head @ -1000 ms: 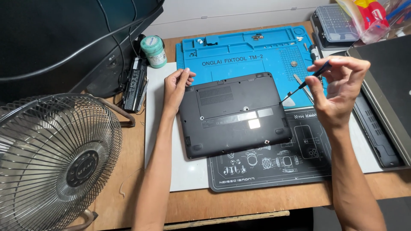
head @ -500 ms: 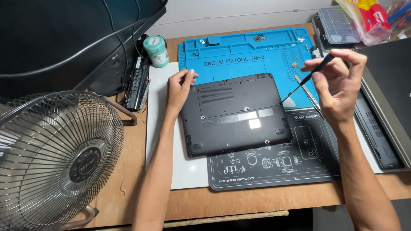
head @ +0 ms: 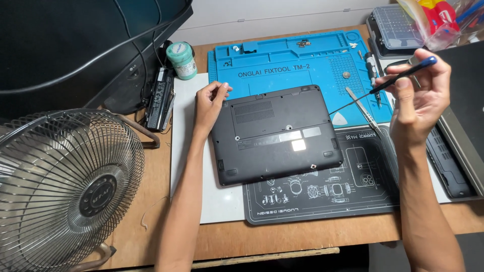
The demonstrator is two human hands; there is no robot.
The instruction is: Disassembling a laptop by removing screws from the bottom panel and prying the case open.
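Since the earlier frame the right hand (head: 421, 98) has lifted up and away from the laptop (head: 277, 133), carrying the screwdriver (head: 383, 88) so its tip now hangs off the laptop's right rear corner instead of near its right edge; the left hand (head: 209, 103) has stayed at the laptop's left rear corner. The laptop lies bottom-up on the desk (head: 156, 166), its front half over a dark mat (head: 363, 181) and its rear over a blue mat (head: 287, 60). The right fingers pinch the screwdriver near its blue cap; the left fingers rest curled on the laptop's edge, gripping nothing. The screwdriver looks light, thin and stiff, best held at the handle, its fine tip apt to slip. The laptop seems rigid, smooth-shelled and somewhat fragile, best steadied at its edges. Tweezers (head: 363, 108) lie just right of the laptop.
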